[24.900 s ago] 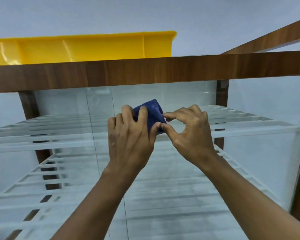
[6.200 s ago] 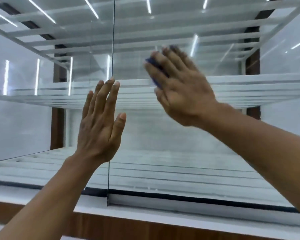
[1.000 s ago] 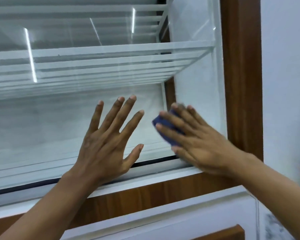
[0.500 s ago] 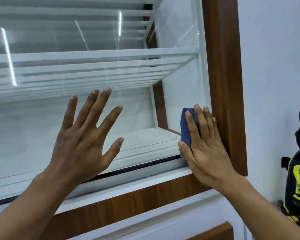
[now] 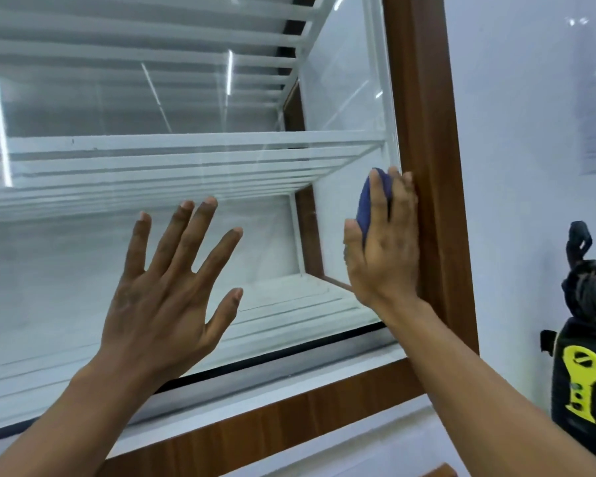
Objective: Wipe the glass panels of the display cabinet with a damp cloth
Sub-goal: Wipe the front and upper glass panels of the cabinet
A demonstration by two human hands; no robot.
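Note:
The display cabinet has a front glass panel framed in brown wood, with white slatted shelves behind the glass. My left hand lies flat on the glass, fingers straight and spread. My right hand presses a folded dark blue cloth against the glass at its right edge, right beside the wooden upright. The fingers are straight over the cloth; most of the cloth is hidden under the palm.
A white wall runs to the right of the cabinet. A black and yellow device stands at the right edge, below the level of my right hand. A wooden rail borders the glass along the bottom.
My right hand has slid the cloth to the right edge of the glass and then upward along the wooden upright. My left hand has stayed flat on the glass.

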